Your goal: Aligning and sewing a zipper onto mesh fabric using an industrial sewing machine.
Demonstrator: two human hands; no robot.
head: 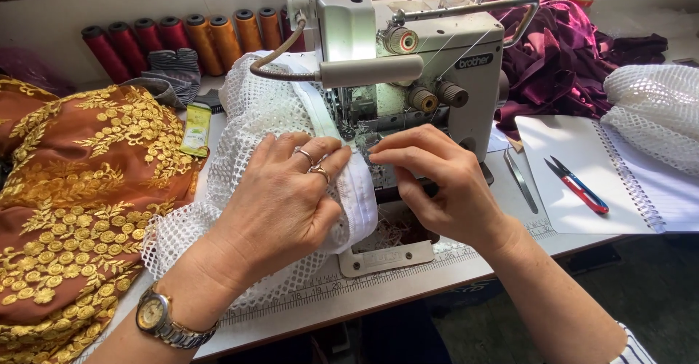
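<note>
At frame centre the left hand [280, 204] lies flat and open on the white mesh fabric [247, 138], the right hand [437, 182] pinching its edge beside the sewing machine [408, 65] needle, where fingertips risk being caught.

The left hand [280, 204] lies palm down, fingers spread slightly and pointing toward one o'clock, two rings on its fingers, a watch on the wrist at seven o'clock. The right hand [440, 182] comes in from five o'clock, wrist bent, fingers curled and pinched together, tips pointing toward nine o'clock, nearly meeting the left fingertips.
</note>
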